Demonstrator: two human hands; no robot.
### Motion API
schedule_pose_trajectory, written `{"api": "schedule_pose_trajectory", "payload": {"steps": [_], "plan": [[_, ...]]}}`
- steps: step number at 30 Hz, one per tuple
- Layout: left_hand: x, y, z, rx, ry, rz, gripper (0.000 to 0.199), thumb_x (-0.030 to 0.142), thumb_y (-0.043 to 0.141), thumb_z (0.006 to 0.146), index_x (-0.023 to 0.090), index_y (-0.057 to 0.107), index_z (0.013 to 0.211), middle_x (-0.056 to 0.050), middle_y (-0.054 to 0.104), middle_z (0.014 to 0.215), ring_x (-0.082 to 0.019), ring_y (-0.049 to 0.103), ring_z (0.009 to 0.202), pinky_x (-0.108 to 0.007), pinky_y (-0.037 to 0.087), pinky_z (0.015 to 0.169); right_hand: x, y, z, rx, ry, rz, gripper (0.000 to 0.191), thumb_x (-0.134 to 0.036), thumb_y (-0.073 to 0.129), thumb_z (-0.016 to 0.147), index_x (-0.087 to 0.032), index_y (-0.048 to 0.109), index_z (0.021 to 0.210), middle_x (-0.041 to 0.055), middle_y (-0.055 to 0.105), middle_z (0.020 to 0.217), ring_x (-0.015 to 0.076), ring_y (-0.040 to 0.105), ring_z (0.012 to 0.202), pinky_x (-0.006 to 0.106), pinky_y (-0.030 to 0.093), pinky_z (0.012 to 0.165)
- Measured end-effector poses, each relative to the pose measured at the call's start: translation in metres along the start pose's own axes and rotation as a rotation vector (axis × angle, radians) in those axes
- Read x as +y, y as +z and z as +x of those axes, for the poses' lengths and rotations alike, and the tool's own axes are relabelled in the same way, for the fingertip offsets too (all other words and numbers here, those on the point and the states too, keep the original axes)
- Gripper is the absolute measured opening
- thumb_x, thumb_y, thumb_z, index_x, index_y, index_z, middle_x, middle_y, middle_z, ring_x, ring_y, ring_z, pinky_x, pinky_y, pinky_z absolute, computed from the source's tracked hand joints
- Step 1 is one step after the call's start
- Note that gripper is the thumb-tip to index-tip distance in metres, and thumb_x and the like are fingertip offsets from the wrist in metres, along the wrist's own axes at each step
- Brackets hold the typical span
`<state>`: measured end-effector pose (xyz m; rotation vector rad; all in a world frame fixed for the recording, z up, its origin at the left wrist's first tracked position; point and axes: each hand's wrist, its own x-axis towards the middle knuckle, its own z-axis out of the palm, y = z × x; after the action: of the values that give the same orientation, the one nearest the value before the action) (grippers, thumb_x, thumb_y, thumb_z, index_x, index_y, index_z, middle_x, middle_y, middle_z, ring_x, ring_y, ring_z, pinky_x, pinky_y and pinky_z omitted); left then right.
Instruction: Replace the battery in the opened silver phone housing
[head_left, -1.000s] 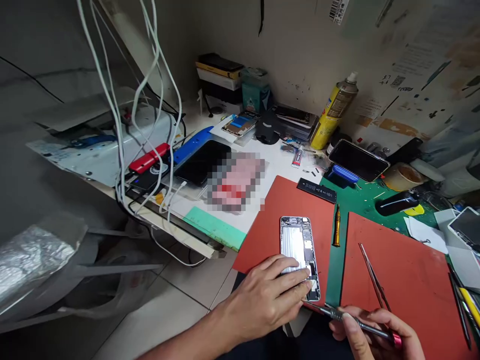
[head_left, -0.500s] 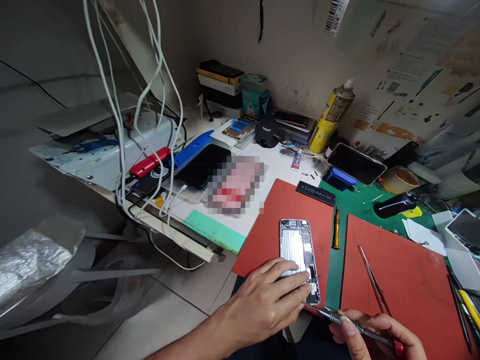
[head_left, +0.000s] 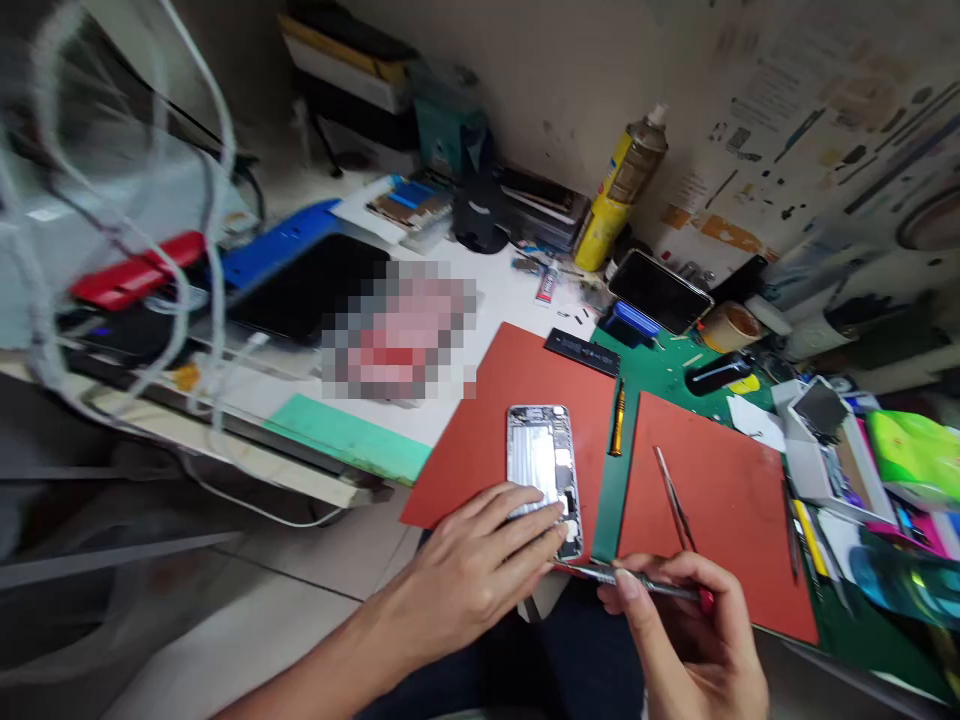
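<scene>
An opened phone housing [head_left: 534, 452], its silver inside and circuit boards bare, lies on the left red mat [head_left: 472, 450]. Across its lower part rest the fingers of my left hand [head_left: 484, 560], closed over the housing and holding it; the thumb is hidden. My right hand [head_left: 686, 625] grips a thin metal screwdriver [head_left: 600, 574] with a red end cap. Its tip points left to the housing's bottom edge, close to my left fingertips; I cannot tell whether it touches. A black phone battery [head_left: 582, 352] lies beyond the housing, and a gold-handled screwdriver [head_left: 617, 420] to its right.
Tweezers [head_left: 675, 500] lie on the right red mat [head_left: 735, 510]. A phone [head_left: 660, 290] leans on a blue stand behind, near a yellow spray can [head_left: 619, 190]. White cables [head_left: 217, 200] hang at the left. A white box [head_left: 840, 460] stands at the right.
The whole view has turned to the right, so the bench appears shifted left and more of its right side shows. Both hands keep their hold, with the screwdriver still at the housing's bottom edge.
</scene>
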<state>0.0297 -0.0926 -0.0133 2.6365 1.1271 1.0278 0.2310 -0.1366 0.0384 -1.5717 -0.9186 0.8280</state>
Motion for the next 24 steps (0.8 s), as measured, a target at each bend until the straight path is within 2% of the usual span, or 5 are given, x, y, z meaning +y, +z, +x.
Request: {"api": "schedule_pose_trajectory", "payload": {"steps": [4, 9, 24], "plan": [[-0.0022, 0.0022, -0.0008, 0.012, 0.016, -0.003, 0.030, 0.013, 0.056, 0.107, 0.015, 0.071, 0.133, -0.008, 0.078, 0.133, -0.029, 0.066, 0.127, -0.048, 0.059, 0.105, -0.0080, 0.0021, 0.0011, -0.052, 0.029, 0.046, 0.038, -0.039, 0.093, 0.087, -0.025, 0.062, 0.102, 0.0012, 0.080, 0.090, 0.0166, 0.078, 0.069, 0.028, 0.070, 0.072], [-0.0032, 0.0029, -0.0008, 0.012, 0.030, 0.004, 0.031, 0.012, 0.057, 0.107, 0.016, 0.072, 0.134, -0.007, 0.078, 0.134, -0.030, 0.065, 0.128, -0.048, 0.058, 0.105, -0.0102, 0.0027, 0.0026, -0.072, 0.030, 0.087, 0.035, -0.035, 0.091, 0.089, -0.024, 0.062, 0.104, 0.0008, 0.078, 0.091, 0.0163, 0.076, 0.069, 0.032, 0.070, 0.071], [-0.0031, 0.0029, 0.0002, 0.010, 0.024, -0.011, 0.029, 0.014, 0.056, 0.110, 0.016, 0.071, 0.134, -0.004, 0.078, 0.134, -0.030, 0.065, 0.127, -0.048, 0.058, 0.103, -0.0075, -0.0003, 0.0053, -0.143, -0.021, 0.046, 0.028, -0.031, 0.086, 0.095, -0.025, 0.060, 0.105, -0.0006, 0.078, 0.092, 0.0159, 0.078, 0.072, 0.030, 0.069, 0.073]]}}
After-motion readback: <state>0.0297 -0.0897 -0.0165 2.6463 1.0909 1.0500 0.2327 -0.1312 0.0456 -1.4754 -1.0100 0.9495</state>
